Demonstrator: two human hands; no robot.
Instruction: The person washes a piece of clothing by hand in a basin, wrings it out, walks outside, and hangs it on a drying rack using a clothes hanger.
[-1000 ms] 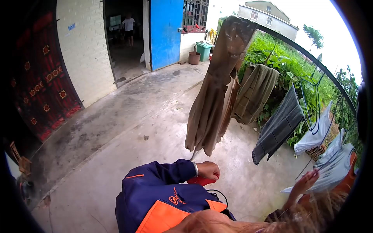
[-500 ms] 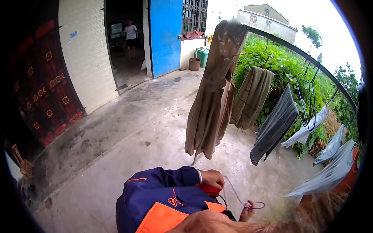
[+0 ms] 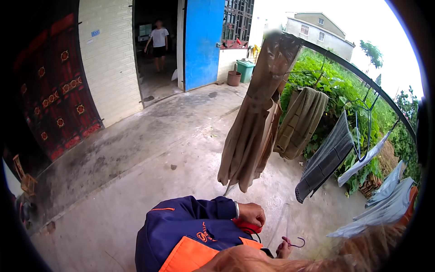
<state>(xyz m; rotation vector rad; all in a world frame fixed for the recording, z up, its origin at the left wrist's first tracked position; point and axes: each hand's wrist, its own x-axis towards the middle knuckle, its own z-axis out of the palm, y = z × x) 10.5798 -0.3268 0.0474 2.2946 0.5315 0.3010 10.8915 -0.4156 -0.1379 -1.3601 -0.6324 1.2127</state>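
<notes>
My left hand point(image 3: 252, 213), in a navy and orange jacket point(image 3: 181, 229) with a pale band at the wrist, is closed on red cloth point(image 3: 248, 228) near the bottom centre. To its right, my right hand point(image 3: 284, 249) is closed round a thin hanger point(image 3: 297, 244), whose purple hook points right. The hanger's pale frame rises faintly between the two hands. Hair hides much of the right arm. Beyond my hands hangs a long brown garment point(image 3: 251, 131).
On a dark rail point(image 3: 346, 63) hang a brown towel point(image 3: 302, 122), a grey towel point(image 3: 325, 156) and pale cloths point(image 3: 385, 208). A person point(image 3: 158, 43) stands in the doorway beside a blue door point(image 3: 204, 45). A bucket point(image 3: 234, 78) and green bin point(image 3: 245, 70) stand by the wall.
My right hand has come in from the hanging cloths at the right to beside my left hand, now with the hanger in it. The person in the doorway has turned and come nearer.
</notes>
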